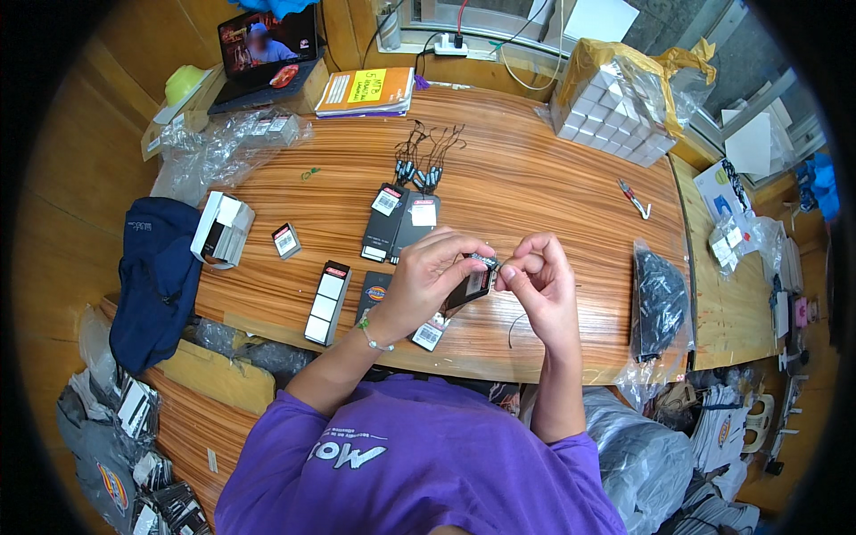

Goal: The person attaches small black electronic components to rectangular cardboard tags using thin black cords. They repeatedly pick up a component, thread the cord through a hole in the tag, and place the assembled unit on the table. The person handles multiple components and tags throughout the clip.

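My left hand is closed on a black hang tag above the table's front part. At the tag's upper end, my right hand pinches its fingertips together; whatever lies between them is too small to make out. A thin black cord hangs below that hand. Under my left wrist are a dark tag with an orange emblem and a white-labelled tag. Farther off, dark tag stacks lie beneath a bunch of black cords. A tag stack with white stickers lies left of my forearm.
On the left stand a white box of cards, a small tag stack and navy cloth. Red-handled pliers and a bag of black cords lie right. White boxes and a laptop are behind.
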